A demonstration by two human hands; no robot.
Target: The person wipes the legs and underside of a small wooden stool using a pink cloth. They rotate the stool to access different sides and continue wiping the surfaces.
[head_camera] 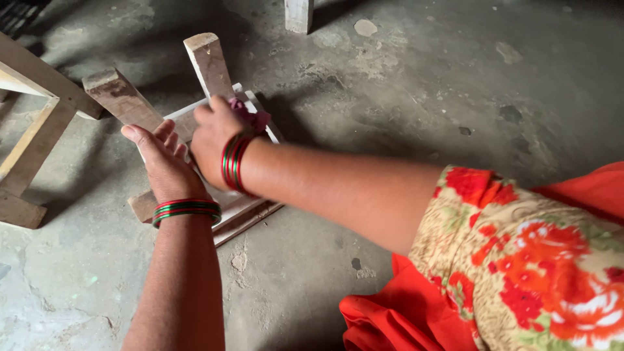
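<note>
Two upturned stool legs (209, 64) and a wooden frame (36, 123) hem the left; bare floor (422, 84) lies open rightward.

concrete floor (403, 97), wood frame (32, 130), wood block (299, 14)

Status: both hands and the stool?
Left hand flat, steadying upturned wooden stool. Right hand pressing pink rag on its frame. Nothing in the way.
</note>
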